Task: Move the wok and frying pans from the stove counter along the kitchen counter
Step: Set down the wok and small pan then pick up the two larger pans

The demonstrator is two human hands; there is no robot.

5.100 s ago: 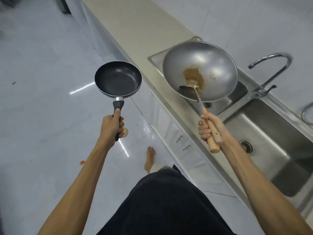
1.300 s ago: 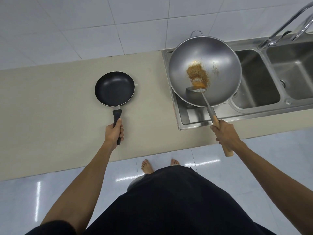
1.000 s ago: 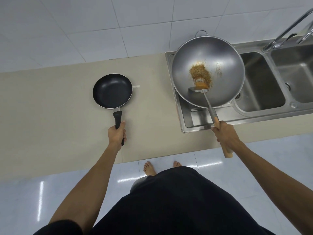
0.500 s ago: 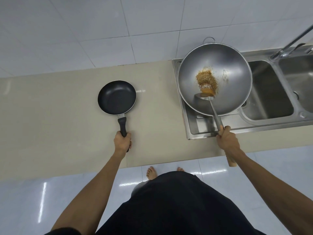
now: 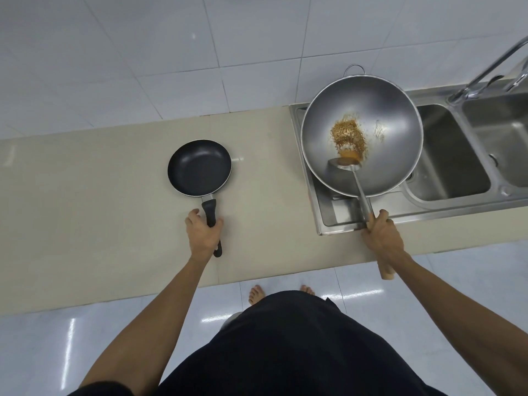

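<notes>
**Both hands grip pan handles at the counter**

Left hand [image 5: 203, 235] is wrapped around the black handle of the small frying pan [image 5: 199, 167], fingers loosening at the top; the pan sits on the beige counter [image 5: 85, 195]. Right hand [image 5: 383, 237] is closed tight on the wooden handle of the wok [image 5: 361, 143], held over the left end of the steel sink [image 5: 457, 155]. A brown crust of food [image 5: 348, 136] sticks inside the wok. Beyond stands the white tiled wall [image 5: 171, 52], with a tap [image 5: 491, 67] at the far right.
</notes>
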